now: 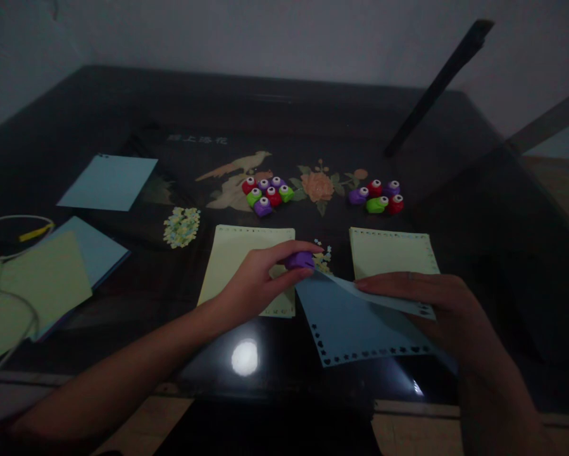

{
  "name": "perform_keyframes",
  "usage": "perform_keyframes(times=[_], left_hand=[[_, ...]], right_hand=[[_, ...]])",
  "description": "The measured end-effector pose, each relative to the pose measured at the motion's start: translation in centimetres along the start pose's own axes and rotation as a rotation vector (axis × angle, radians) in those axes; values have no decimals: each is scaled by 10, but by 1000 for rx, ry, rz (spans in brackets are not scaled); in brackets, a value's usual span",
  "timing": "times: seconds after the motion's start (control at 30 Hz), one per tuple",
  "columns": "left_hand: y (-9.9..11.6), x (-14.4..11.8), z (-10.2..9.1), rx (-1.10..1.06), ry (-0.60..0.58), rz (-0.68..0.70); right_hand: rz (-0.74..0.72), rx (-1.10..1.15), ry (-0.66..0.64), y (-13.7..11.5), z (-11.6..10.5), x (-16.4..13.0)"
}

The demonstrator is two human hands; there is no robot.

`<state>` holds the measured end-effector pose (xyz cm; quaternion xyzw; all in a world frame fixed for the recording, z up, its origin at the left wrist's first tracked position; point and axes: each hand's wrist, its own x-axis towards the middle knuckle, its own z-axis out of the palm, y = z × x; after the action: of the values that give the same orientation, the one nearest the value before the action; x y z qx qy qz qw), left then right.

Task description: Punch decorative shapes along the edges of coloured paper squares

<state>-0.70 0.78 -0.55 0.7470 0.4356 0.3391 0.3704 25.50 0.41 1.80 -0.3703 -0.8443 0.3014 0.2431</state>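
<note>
Between thumb and fingers, my left hand [260, 272] grips a purple craft punch [300, 260]. A blue paper sheet [355, 323] meets the punch at its far left corner. My right hand [421, 294] is closed on the sheet's right side, thumb hidden beneath. Small shapes such as hearts and stars are cut along the sheet's near edge and up part of its sides. Paper cut-outs [326, 261] lie on the table just behind the punch. Under my left hand is a stack of pale yellow paper [246, 244] with punched edges.
Another pale yellow stack [388, 250] lies at right. Two groups of coloured punches [268, 193] [376, 196] stand farther back. At left are a cut-out pile [182, 227], a blue sheet [111, 182], stacked coloured papers [37, 278] and a white cable [13, 218]. A dark stick [438, 88] rises at back right.
</note>
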Motion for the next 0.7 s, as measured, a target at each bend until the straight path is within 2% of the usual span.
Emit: perform_keyframes(times=[0.2, 0.4, 0.5, 0.6, 0.7], left_hand=[[-1, 4, 3, -259, 32, -97], [-7, 6, 1, -484, 110, -213], [-10, 7, 1, -520, 153, -218], [-13, 9, 2, -529, 171, -206], [-17, 10, 1, -532, 205, -187]], right_hand=[[120, -43, 35, 2, 2, 1], [367, -35, 98, 9, -4, 2], [433, 28, 19, 10, 0, 5], [433, 79, -88, 9, 8, 10], [441, 130, -129, 9, 17, 14]])
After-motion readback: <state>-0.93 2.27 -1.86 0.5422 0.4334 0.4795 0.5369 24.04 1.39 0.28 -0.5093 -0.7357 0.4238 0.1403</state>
